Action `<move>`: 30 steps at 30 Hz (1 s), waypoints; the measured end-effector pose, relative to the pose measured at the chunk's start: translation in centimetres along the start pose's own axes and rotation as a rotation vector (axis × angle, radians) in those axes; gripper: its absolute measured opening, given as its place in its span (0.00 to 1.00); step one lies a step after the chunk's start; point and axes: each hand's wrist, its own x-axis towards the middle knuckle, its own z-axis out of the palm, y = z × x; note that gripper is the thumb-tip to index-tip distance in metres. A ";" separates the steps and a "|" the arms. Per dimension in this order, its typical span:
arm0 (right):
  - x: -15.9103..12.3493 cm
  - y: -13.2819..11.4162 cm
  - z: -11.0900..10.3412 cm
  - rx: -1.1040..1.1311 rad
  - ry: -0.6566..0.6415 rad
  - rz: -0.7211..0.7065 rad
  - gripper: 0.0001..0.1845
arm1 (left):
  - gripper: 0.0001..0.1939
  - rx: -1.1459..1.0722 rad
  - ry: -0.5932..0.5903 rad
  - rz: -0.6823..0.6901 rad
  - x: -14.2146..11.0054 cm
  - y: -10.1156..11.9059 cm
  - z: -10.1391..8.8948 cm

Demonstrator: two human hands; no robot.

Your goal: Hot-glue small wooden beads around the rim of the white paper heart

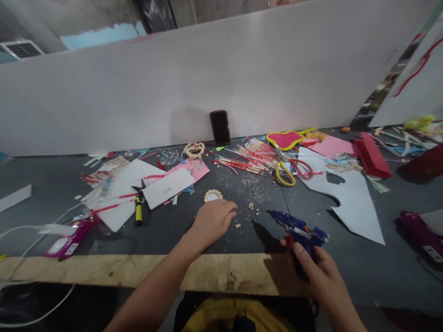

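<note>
My right hand (313,267) is wrapped round the handle of a blue glue gun (299,229), with its nozzle pointing left above the table. My left hand (215,219) hovers low over the dark tabletop, fingers bent and drawn together; anything between them is too small to make out. Just beyond it lies a round piece with a beaded wooden rim and pale centre (213,196), partly covered by that hand. Small wooden bits (251,206) are scattered between the left hand and the nozzle, and one more piece (237,226) lies closer to me.
Yellow-and-red-handled scissors (285,174) lie on the right beside cut white paper (360,203). Yellow-handled pliers (139,210) and a white card (168,188) are on the left. A phone (220,127) leans on the back panel. Purple power strips (71,237) flank both sides.
</note>
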 end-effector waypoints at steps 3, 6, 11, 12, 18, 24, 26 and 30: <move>0.3 0.0 0.1 -0.017 0.001 0.007 0.22 | 0.10 -0.013 -0.034 -0.015 1.2 0.3 -0.2; 0.3 -0.1 0.2 -0.091 -0.019 -0.025 0.23 | 0.11 -0.017 -0.039 -0.036 1.9 0.2 -0.3; 0.3 -0.2 0.3 -0.211 -0.046 -0.112 0.21 | 0.11 -0.010 -0.077 -0.004 2.7 -0.1 -0.1; 0.3 -0.2 0.4 -0.224 -0.038 -0.119 0.21 | 0.11 -0.005 -0.089 0.006 2.9 -0.1 0.0; 0.5 0.1 0.3 -0.208 0.011 -0.148 0.21 | 0.12 0.009 -0.115 0.059 4.8 0.5 1.6; 0.5 0.8 0.0 -0.157 0.020 -0.118 0.21 | 0.13 0.055 -0.129 0.087 6.7 1.5 2.9; 0.5 1.1 0.0 -0.108 0.012 -0.086 0.22 | 0.12 0.068 -0.133 0.090 7.0 1.7 3.0; 0.5 1.3 -0.1 -0.072 -0.004 -0.054 0.21 | 0.11 0.073 -0.148 0.101 7.0 1.7 2.7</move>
